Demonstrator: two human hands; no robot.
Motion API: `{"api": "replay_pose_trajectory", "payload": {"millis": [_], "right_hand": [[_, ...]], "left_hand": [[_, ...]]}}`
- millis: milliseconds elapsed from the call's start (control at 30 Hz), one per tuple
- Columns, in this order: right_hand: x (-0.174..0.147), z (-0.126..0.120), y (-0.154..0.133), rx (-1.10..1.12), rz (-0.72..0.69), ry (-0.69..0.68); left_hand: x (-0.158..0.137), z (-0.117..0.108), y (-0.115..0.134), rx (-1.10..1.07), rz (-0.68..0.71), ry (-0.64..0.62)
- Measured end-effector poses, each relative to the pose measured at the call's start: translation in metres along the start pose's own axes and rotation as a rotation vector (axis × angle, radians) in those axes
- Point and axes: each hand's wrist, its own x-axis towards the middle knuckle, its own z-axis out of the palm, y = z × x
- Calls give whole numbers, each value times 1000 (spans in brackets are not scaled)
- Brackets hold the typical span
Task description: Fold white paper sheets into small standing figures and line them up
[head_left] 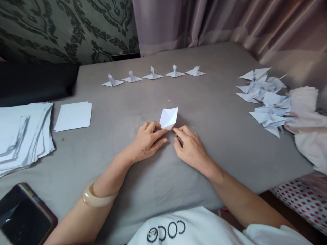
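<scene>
A small piece of white folded paper (168, 117) rests on the grey cloth in front of me, its far part raised and its near edge creased. My left hand (146, 141) has its fingers on the paper's lower left edge, pinning it down, with the thumb stretched out below. At the lower right corner, the index fingertip of my right hand (190, 146) touches the paper. The right thumb stands apart from that finger, and the other fingers are partly hidden. What lies beneath the left fingertips is hidden.
Several folded paper pieces (152, 74) stand in a row at the back. More lie in a pile (268, 98) at right, beside pale cloth (306, 119). At left are square sheets (73, 116), a larger paper stack (38, 136), a black item (38, 83) and a phone (24, 217).
</scene>
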Motion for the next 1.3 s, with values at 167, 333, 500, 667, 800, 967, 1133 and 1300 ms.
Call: {"api": "replay_pose_trajectory", "payload": {"millis": [167,333,500,667,800,967,1133,1300], "right_hand": [[-3,0,-7,-193,-35,3],[-2,-2,-18,-356,-70,-19],[-1,-1,-19,-350,-67,-37],[-4,3,-11,-127,-64,74],[-4,1,-10,-81,-131,66],[-5,-2,-14,-136,-132,9],[-6,-2,-16,-185,-120,-16],[-6,-3,-18,-224,-128,-45]], "left_hand": [[2,-3,-4,-361,-187,120],[6,2,4,-375,-344,235],[11,8,8,-358,-411,317],[12,9,7,-331,-433,328],[12,9,8,-342,-426,334],[10,7,9,-354,-436,322],[9,5,8,-382,-432,315],[8,4,7,-397,-419,297]]}}
